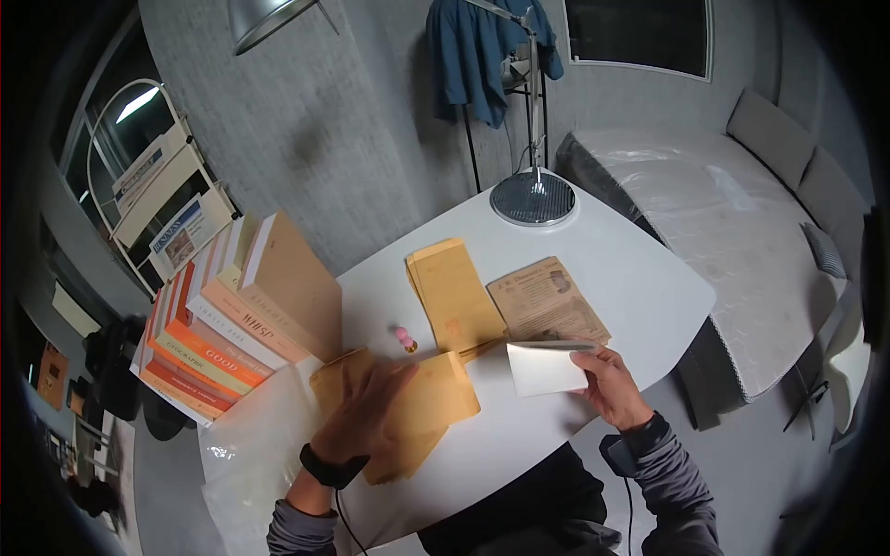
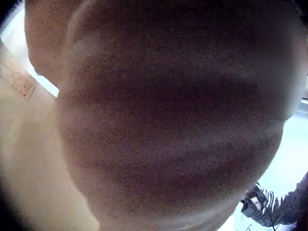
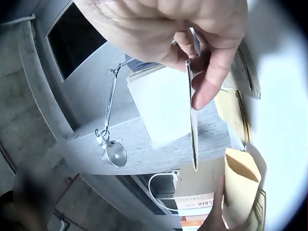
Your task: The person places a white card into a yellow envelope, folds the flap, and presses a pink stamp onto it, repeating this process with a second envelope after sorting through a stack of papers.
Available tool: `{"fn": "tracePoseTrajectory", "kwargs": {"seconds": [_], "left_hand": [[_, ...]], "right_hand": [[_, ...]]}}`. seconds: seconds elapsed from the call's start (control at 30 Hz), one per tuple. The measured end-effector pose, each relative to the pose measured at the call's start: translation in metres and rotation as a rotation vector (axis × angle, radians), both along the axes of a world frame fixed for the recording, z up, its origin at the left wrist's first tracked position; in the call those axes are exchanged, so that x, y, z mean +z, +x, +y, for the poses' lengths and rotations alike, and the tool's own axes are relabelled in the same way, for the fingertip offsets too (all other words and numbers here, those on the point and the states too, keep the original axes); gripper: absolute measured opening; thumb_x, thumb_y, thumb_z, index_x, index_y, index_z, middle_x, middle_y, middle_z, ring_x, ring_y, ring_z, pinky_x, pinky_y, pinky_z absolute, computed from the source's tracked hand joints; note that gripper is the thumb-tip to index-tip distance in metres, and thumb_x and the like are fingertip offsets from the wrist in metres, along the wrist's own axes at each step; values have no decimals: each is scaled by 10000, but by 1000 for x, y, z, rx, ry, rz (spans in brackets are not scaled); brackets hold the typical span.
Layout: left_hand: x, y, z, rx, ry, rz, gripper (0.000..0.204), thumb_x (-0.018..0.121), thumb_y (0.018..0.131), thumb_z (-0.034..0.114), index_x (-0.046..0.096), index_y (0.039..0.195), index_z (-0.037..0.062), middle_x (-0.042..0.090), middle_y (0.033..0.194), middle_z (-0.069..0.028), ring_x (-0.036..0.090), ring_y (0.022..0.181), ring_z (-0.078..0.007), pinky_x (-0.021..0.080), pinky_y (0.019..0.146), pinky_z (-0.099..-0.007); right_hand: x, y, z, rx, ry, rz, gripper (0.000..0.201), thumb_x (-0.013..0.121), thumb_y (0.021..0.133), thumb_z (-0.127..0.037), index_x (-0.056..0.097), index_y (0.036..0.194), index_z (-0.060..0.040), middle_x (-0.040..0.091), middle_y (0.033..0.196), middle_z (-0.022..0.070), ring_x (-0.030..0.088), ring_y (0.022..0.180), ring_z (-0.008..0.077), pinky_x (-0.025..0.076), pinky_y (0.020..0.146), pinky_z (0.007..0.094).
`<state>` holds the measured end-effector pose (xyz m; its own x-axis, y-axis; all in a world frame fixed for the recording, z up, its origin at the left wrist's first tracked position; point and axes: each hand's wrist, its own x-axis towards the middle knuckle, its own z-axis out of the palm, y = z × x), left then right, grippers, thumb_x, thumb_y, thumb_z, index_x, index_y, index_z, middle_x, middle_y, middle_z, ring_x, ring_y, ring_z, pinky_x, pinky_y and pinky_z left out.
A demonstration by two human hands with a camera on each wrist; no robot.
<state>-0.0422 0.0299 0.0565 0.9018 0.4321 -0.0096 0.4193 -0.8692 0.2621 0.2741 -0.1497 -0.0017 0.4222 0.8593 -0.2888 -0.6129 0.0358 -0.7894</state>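
OK, white card (image 1: 545,371) btwn R fingers (image 3: 211,81)

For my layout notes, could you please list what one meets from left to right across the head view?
Books → small pink object → upper yellow envelopes → brown printed papers → mattress

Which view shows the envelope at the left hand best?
The right wrist view: the envelope shows there with its mouth gaping, beside the left hand. The head view shows its broad side, partly covered by that hand, but not into the mouth. In the left wrist view the hand fills most; the blurred tan surface is too unclear to identify.
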Motion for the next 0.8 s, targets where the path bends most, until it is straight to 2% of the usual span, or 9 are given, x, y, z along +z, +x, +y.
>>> {"fn": "tracePoseTrajectory", "kwargs": {"seconds": [0.07,0.17,0.37,0.4,0.5,0.53,0.63,0.67,0.8], "left_hand": [[-3,0,3,4,-15,66,1033,800,635,206,272,1520,140,354,1470,-144,295,1405,-351,138,1112,-659],[2,0,-2,41,24,89,1024,845,655,294,310,1510,115,322,1519,-171,266,1435,-368,192,1130,-626],[-1,31,-30,-32,-281,-443,850,854,725,273,441,1433,47,467,1444,-201,450,1338,-351,372,1115,-402],[1,39,-40,-17,-261,-513,756,839,750,220,487,1390,28,564,1354,-185,556,1242,-331,454,1045,-383],[-19,47,-48,173,-594,-596,520,791,819,201,598,1250,-18,652,1228,-174,640,1136,-299,521,957,-351],[-21,50,-51,266,-570,-608,291,709,907,176,673,1097,-42,727,999,-106,694,900,-169,551,771,-267],[-34,50,-53,396,-911,-676,241,636,973,184,696,1027,-44,693,836,-14,586,744,-44,470,637,-213],[-35,54,-58,437,-1005,-767,264,615,996,214,693,999,-38,609,753,54,460,673,-6,375,574,-201],[-49,58,-64,506,-1098,-914,286,605,1007,245,688,953,-23,583,739,66,454,661,-12,381,583,-201]], "right_hand": [[-14,1,-2,3,-57,3,285,562,957,-53,601,1228,26,676,1110,104,687,907,161,600,818,283],[-10,-8,-2,26,-12,-24,232,587,951,-65,623,1161,27,687,1042,88,688,888,166,591,816,285],[-10,-38,11,25,38,-253,198,614,953,-52,639,1125,42,668,944,21,590,848,55,459,772,206],[-5,-46,12,55,35,-268,191,603,963,-54,642,1123,44,661,944,0,556,840,39,435,766,192],[13,-61,11,194,114,-290,171,619,966,-68,647,1107,25,647,908,-26,545,806,36,440,752,196],[16,-63,11,214,60,-282,152,650,949,-69,652,1075,15,675,943,-2,595,841,59,480,799,225],[16,-63,10,259,27,-489,137,651,957,-87,661,1047,14,685,952,8,598,857,56,482,799,224],[12,-64,10,266,39,-489,148,640,968,-104,662,1056,13,680,946,-4,582,837,47,469,777,216],[4,-73,14,276,60,-392,185,615,995,-143,670,1080,12,678,938,-21,553,801,30,444,743,201]]}}
